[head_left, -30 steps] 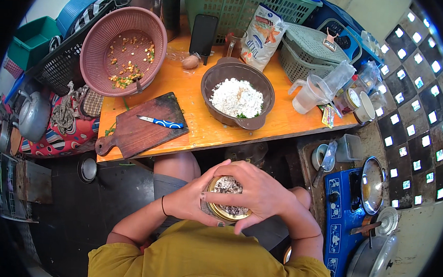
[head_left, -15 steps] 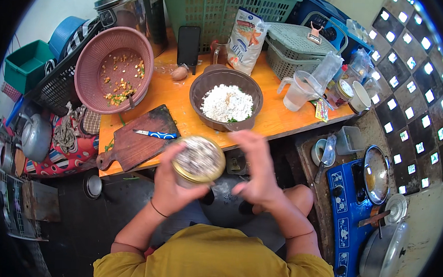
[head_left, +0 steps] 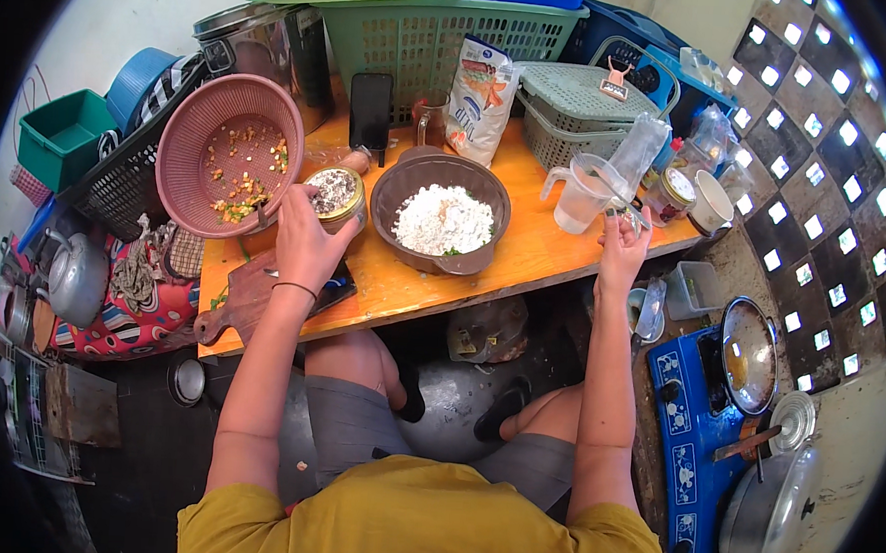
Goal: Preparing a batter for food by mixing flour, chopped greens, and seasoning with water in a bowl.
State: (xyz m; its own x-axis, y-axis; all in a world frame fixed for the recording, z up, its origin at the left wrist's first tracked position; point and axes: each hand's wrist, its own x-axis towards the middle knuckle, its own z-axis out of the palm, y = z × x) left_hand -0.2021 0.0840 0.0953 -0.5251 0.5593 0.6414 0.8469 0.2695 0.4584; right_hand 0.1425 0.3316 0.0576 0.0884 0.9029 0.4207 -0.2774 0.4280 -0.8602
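My left hand (head_left: 310,241) grips a round jar (head_left: 338,209) with a gold-coloured rim and speckled top, at or just above the table beside the pink basket. My right hand (head_left: 623,248) is closed at the table's right edge, near the clear measuring jug (head_left: 579,196). Something small and shiny shows at its fingertips, too small to name. Between my hands stands a dark brown bowl (head_left: 390,236) holding white flour (head_left: 444,219) and some chopped greens. My left hand and forearm cover much of the wooden chopping board (head_left: 236,301) and most of the knife on it.
The pink basket (head_left: 177,157) holds chopped vegetables. Behind the bowl stand a flour bag (head_left: 480,98), a glass mug (head_left: 429,124) and a phone (head_left: 369,112). A lidded grey basket (head_left: 561,132) and a small jar (head_left: 670,193) stand right. A blue stove (head_left: 675,439) bears a wok (head_left: 750,343).
My left hand has carried the jar from in front of the bowl to the left of it. My right hand has moved away from the jar to the table's right edge and closed.
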